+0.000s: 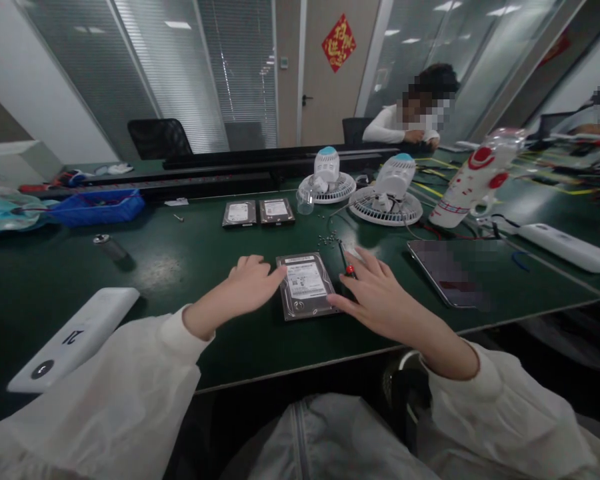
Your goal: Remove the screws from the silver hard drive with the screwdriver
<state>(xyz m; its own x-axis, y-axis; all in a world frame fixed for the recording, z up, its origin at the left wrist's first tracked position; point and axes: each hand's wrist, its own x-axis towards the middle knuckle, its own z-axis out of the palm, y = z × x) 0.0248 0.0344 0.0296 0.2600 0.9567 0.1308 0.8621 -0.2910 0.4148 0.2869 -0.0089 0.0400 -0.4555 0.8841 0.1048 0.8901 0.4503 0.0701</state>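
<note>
A hard drive [307, 283] with a white label lies flat on the green table in front of me. My left hand [253, 283] is at its left side, thumb reaching the drive's edge and the other fingers loosely bent. On the opposite side, my right hand [373, 283] has its fingers apart, with the thumb at the drive's right edge. A screwdriver [349, 269] with a red and black handle lies beside the drive, partly hidden by my right hand; I see no firm grip on it. Small screws [329, 238] are scattered just beyond the drive.
Two more hard drives [239, 213] sit farther back. Two white fans [329, 187] lie face down beyond the screws. A tablet [447, 273] and a white-red bottle [473, 180] are to the right. White power bank [75, 340], metal cylinder [109, 247] and blue tray [100, 207] are left.
</note>
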